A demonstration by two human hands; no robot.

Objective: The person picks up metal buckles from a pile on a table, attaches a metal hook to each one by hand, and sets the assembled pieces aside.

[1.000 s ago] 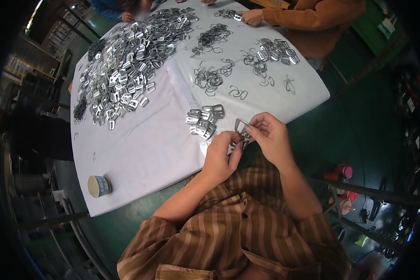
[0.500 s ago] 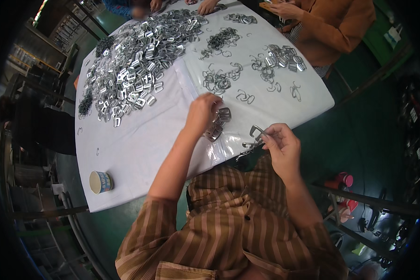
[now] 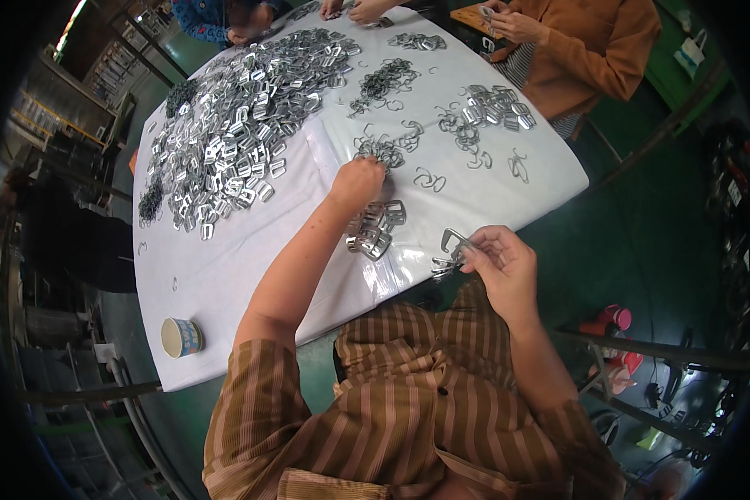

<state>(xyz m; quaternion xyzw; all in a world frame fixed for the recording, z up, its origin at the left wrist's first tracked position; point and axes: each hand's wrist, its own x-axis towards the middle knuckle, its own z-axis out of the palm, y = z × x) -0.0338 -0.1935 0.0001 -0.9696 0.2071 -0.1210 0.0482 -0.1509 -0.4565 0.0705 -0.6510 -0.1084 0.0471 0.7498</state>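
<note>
My right hand (image 3: 508, 265) is closed, pinching a flat silver buckle (image 3: 453, 242) between thumb and fingers at the table's near edge. Just below the held piece, several more metal pieces (image 3: 443, 268) cluster at the edge. My left hand (image 3: 360, 183) reaches over the table with curled fingers at the near side of a pile of thin wire rings (image 3: 382, 148). Its fingertips are partly hidden, so what they pinch does not show. Beside that wrist, on the near side, lies a small group of silver buckles (image 3: 373, 237).
A large heap of buckles (image 3: 250, 133) covers the white table's (image 3: 242, 275) far left. More ring piles (image 3: 387, 77) and buckles (image 3: 498, 108) lie at the right. A paper cup (image 3: 182, 337) stands near the left corner. Other people's hands (image 3: 515, 27) work at the far edge.
My left hand has moved from above the small buckle group to the wire ring pile, a little farther away. The right hand stays nearly in place, still holding the buckle.
</note>
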